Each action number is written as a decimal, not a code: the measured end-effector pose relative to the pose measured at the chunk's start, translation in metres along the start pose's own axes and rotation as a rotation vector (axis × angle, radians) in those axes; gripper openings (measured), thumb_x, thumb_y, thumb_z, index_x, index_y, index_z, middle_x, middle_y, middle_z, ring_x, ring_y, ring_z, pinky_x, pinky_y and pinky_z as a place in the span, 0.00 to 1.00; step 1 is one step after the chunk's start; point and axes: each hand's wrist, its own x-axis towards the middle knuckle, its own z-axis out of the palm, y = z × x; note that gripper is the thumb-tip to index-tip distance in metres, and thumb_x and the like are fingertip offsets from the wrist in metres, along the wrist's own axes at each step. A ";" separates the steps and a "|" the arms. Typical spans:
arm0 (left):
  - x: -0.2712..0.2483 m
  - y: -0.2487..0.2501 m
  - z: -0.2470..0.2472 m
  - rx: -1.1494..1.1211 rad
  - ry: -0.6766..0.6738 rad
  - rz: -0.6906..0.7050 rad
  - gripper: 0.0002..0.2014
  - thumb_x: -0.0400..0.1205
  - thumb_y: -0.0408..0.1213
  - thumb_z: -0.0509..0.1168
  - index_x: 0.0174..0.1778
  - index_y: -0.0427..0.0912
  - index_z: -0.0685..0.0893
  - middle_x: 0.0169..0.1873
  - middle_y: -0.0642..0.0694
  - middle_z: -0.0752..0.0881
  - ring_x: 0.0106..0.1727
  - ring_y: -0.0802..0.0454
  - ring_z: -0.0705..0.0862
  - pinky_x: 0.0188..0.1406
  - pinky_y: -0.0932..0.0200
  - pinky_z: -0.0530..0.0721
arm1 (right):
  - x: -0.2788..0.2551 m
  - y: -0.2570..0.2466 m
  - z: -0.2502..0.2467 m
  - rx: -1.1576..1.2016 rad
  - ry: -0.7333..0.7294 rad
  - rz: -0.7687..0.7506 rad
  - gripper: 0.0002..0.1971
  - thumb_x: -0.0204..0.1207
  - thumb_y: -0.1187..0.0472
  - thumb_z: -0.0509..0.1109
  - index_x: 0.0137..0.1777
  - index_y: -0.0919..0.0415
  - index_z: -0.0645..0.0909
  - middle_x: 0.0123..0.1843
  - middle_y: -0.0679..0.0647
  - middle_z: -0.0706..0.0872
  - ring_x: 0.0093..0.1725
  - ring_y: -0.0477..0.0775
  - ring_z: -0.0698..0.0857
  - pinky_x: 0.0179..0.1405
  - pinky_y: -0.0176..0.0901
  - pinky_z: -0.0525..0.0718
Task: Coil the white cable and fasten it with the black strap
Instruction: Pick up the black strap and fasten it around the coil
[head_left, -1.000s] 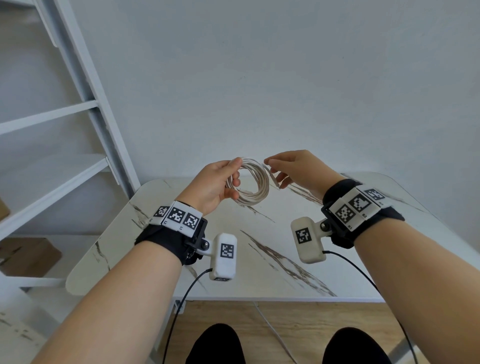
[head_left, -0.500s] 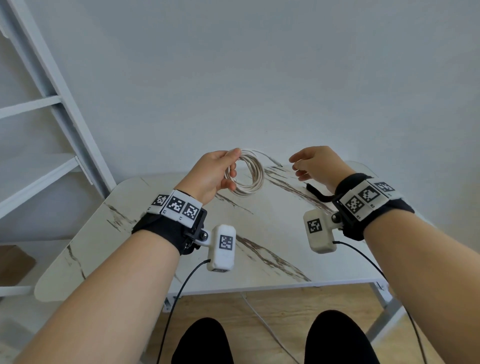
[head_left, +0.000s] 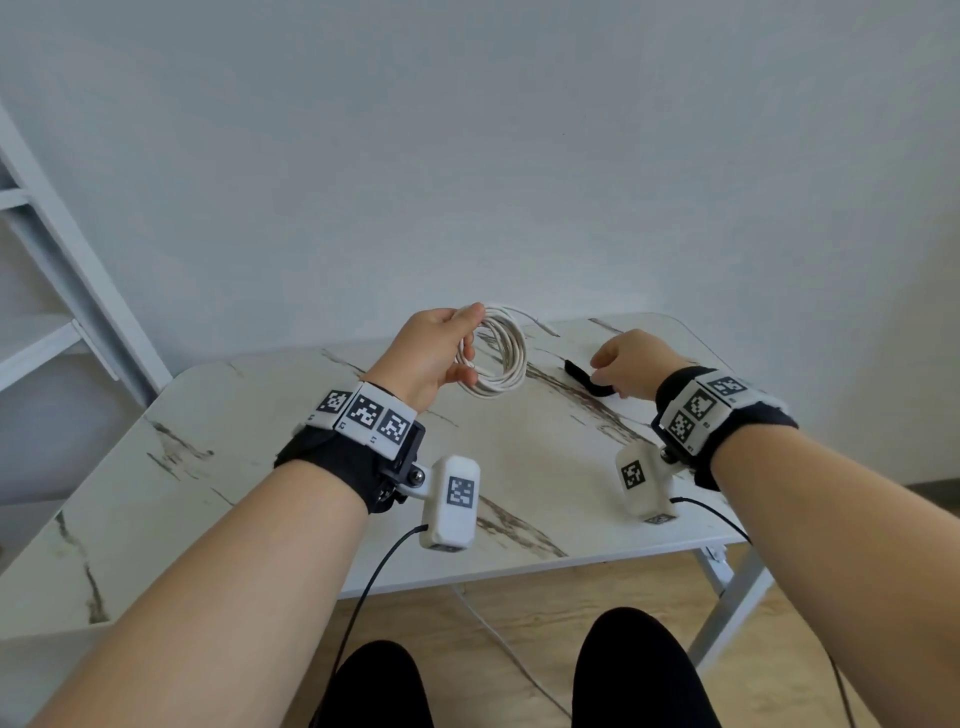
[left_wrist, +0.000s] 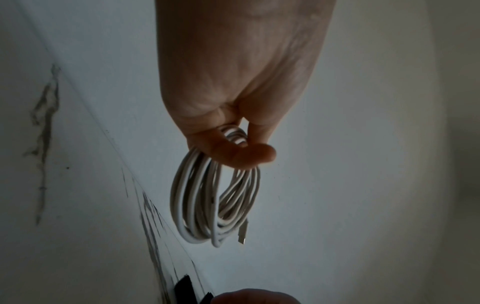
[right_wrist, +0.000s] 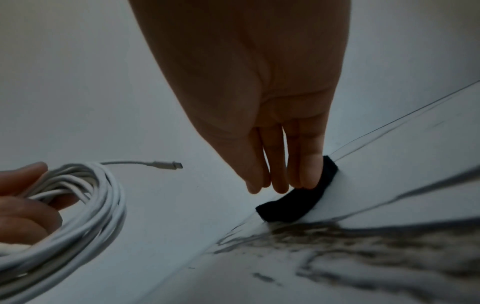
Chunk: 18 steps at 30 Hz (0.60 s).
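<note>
Nearest the camera, the person's knees in dark trousers (head_left: 639, 670) sat below the front edge of the marble-patterned desk (head_left: 249, 483), with wood flooring (head_left: 519, 613) beneath. Both wrists carried black bands with marker tags and white camera units. The left hand (head_left: 423, 358) was raised above the desk's middle, thumb and fingers curled round one side of the coiled white cable (head_left: 501, 358), which hung off the surface in several loops; one connector end (right_wrist: 167, 165) stuck out free of the coil. The right hand (head_left: 631, 361) was at the far right of the desk, fingers (right_wrist: 307, 172) straight and together, their tips touching the black strap (head_left: 589, 379), which lay on the desk, slightly bowed. Whether the thumb gripped the strap could not be told. Beyond stood a plain wall (head_left: 467, 156), with white shelving (head_left: 47, 291) at far left.
</note>
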 end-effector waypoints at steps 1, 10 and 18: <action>0.001 -0.001 0.001 0.003 0.002 -0.002 0.12 0.85 0.42 0.65 0.46 0.36 0.83 0.30 0.46 0.73 0.26 0.53 0.73 0.17 0.64 0.79 | 0.000 0.000 0.002 -0.004 -0.025 0.009 0.13 0.78 0.62 0.71 0.62 0.60 0.85 0.43 0.52 0.88 0.42 0.55 0.88 0.34 0.36 0.81; 0.004 -0.001 -0.002 0.006 0.030 -0.003 0.11 0.85 0.42 0.65 0.45 0.36 0.83 0.30 0.46 0.73 0.27 0.53 0.73 0.17 0.64 0.79 | 0.006 -0.008 0.013 -0.177 -0.077 0.013 0.17 0.77 0.60 0.71 0.62 0.68 0.86 0.60 0.62 0.89 0.61 0.62 0.85 0.61 0.51 0.85; 0.002 0.002 -0.011 -0.009 0.063 0.003 0.12 0.85 0.42 0.65 0.47 0.34 0.83 0.31 0.45 0.73 0.26 0.53 0.73 0.17 0.64 0.79 | 0.000 -0.019 0.004 0.154 0.109 0.037 0.09 0.75 0.61 0.72 0.48 0.67 0.89 0.34 0.58 0.87 0.35 0.58 0.84 0.36 0.44 0.83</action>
